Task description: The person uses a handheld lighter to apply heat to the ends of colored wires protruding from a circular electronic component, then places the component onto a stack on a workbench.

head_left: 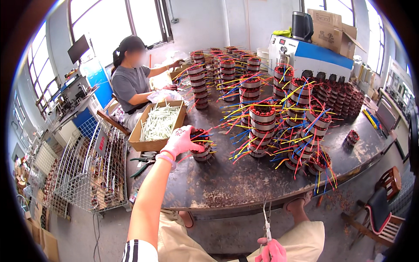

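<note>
My left hand (181,142), in a pink glove, is closed round the upper side of a wire-wound motor stator (201,153). The stator stands on the table, with red, yellow and blue leads spreading from its top. Low in the view, in front of the table edge, my pink-gloved right hand (273,252) grips a slim metal tool (267,225) with two thin prongs pointing up. Whether it is tweezers or forceps I cannot tell. Right of the held stator rises a stack of stators (262,131) with similar coloured leads.
A cardboard box (134,140) of white sticks sits left of the stator, near green-handled pliers (142,167). More stator stacks (201,85) cover the dark table's (227,187) back and right. Another person (137,83) works at the far left. A wire cart (98,174) stands left; a chair (377,212) stands right.
</note>
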Motion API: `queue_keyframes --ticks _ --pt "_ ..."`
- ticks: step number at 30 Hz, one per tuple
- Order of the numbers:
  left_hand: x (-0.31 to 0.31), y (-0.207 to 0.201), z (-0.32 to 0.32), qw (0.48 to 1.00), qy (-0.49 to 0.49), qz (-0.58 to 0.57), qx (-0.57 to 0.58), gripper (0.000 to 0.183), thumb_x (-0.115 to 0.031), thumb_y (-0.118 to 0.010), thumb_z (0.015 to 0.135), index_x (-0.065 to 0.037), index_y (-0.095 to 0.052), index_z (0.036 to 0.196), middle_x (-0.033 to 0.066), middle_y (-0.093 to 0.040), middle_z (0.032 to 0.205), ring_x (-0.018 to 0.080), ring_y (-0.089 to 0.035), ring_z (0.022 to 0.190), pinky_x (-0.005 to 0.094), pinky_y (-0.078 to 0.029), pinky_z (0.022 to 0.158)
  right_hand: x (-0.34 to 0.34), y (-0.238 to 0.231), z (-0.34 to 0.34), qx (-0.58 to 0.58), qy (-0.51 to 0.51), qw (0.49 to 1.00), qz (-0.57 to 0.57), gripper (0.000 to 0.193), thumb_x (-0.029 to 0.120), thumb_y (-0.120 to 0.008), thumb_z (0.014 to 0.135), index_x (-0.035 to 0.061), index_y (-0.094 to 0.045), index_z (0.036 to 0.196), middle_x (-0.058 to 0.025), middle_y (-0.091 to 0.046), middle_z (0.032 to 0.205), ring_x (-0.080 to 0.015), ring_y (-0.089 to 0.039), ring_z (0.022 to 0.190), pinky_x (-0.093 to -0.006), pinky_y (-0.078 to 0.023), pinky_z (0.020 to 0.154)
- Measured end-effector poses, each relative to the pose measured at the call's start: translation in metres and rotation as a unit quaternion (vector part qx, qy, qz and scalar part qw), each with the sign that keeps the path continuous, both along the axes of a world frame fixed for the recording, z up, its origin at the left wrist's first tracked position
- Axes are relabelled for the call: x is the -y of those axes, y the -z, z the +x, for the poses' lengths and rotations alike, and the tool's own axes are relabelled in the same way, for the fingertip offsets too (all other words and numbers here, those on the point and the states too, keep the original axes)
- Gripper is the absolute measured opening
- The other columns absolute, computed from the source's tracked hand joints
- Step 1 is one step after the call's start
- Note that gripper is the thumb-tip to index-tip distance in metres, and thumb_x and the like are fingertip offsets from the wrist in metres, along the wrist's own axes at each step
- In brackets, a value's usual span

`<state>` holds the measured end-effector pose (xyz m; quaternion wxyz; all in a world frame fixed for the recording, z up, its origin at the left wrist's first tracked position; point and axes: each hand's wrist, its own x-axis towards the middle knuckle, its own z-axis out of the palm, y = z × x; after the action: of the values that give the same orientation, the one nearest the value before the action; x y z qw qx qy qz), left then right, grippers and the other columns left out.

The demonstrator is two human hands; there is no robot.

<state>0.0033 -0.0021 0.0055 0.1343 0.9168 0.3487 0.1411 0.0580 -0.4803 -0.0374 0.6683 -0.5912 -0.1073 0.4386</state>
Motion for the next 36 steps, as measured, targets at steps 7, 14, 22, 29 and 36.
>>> queue_keyframes --ticks 7,14,22,29,36 --pt "0.005 0.002 -0.005 0.990 0.000 -0.120 0.071 0.087 -0.042 -0.091 0.056 0.002 -0.057 0.123 0.0188 -0.064 0.123 0.0294 -0.062 0.116 0.0362 -0.047 0.100 0.000 -0.002 0.000 -0.008 0.002 1.000 0.003 0.045 0.035 -0.040 0.106 -0.0035 -0.062 0.117 0.0055 -0.037 0.058 -0.0060 -0.034 0.048 -0.0225 -0.041 0.054" --pt "0.000 0.026 -0.004 0.982 0.003 -0.129 0.138 0.089 -0.043 -0.092 0.061 0.002 -0.053 0.128 0.0173 -0.065 0.123 0.0265 -0.062 0.116 0.0361 -0.047 0.101 0.002 0.002 -0.002 -0.034 0.009 0.999 0.019 0.045 0.035 -0.042 0.106 -0.0044 -0.061 0.117 0.0064 -0.038 0.058 -0.0054 -0.035 0.047 -0.0227 -0.042 0.054" --pt "-0.006 0.027 -0.015 0.960 0.039 -0.228 0.160 0.085 -0.032 -0.088 0.072 0.003 -0.046 0.137 0.0168 -0.061 0.129 0.0235 -0.058 0.120 0.0336 -0.044 0.104 0.003 0.001 -0.004 -0.028 0.009 0.999 0.029 0.047 0.036 -0.043 0.106 -0.0056 -0.060 0.119 0.0055 -0.039 0.056 -0.0062 -0.037 0.046 -0.0227 -0.044 0.054" --pt "-0.007 -0.026 -0.013 0.957 0.086 -0.162 0.225 0.052 -0.031 -0.073 0.087 0.001 -0.059 0.126 0.0128 -0.066 0.119 0.0225 -0.062 0.112 0.0327 -0.047 0.100 0.009 -0.001 0.004 -0.041 0.024 0.998 0.046 0.047 0.035 -0.042 0.106 -0.0064 -0.060 0.119 0.0049 -0.039 0.056 -0.0069 -0.037 0.046 -0.0227 -0.044 0.054" --pt "0.082 -0.081 0.144 0.951 0.222 0.102 0.192 0.083 -0.059 -0.075 0.075 -0.001 -0.056 0.131 0.0190 -0.056 0.134 0.0315 -0.051 0.128 0.0414 -0.040 0.108 0.027 0.002 0.017 -0.014 0.079 0.996 0.043 0.044 0.033 -0.043 0.106 -0.0060 -0.060 0.119 0.0049 -0.040 0.056 -0.0074 -0.040 0.045 -0.0208 -0.037 0.048"
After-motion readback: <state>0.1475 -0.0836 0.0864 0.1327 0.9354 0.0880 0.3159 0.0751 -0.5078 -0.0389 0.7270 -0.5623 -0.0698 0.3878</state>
